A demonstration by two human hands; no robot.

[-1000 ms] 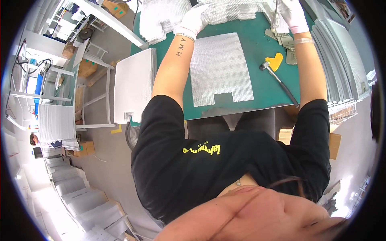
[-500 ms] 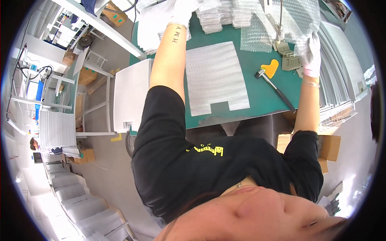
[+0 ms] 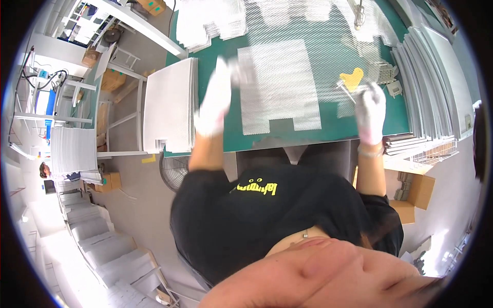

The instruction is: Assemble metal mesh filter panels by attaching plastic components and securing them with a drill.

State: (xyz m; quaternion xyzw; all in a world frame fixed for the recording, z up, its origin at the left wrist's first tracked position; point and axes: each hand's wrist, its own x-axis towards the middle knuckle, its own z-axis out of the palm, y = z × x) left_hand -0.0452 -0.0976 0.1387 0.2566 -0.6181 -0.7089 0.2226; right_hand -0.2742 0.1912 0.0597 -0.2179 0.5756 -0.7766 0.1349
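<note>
My left hand (image 3: 211,105), in a white glove, is above the left part of the green table, its fingers smeared by motion. Beside it is the left edge of a see-through mesh sheet (image 3: 328,56), blurred and raised over the table. My right hand (image 3: 371,113), also gloved, is closed at the sheet's right side. Under the raised sheet, a silvery mesh panel (image 3: 280,87) with a notch in its near edge lies flat. A yellow scraper (image 3: 352,78) and a partly hidden hammer (image 3: 346,91) lie near my right hand.
Stacked mesh panels (image 3: 210,23) stand at the table's back left. White panels (image 3: 169,110) are piled at its left edge, and more panels (image 3: 429,87) lean at the right. Grey metal parts (image 3: 385,72) sit beyond my right hand. An open carton (image 3: 418,192) stands below on the right.
Both hands have come back toward me, the left from the back stack. The see-through sheet has swung from the back right across the flat panel. Part of the hammer is now covered.
</note>
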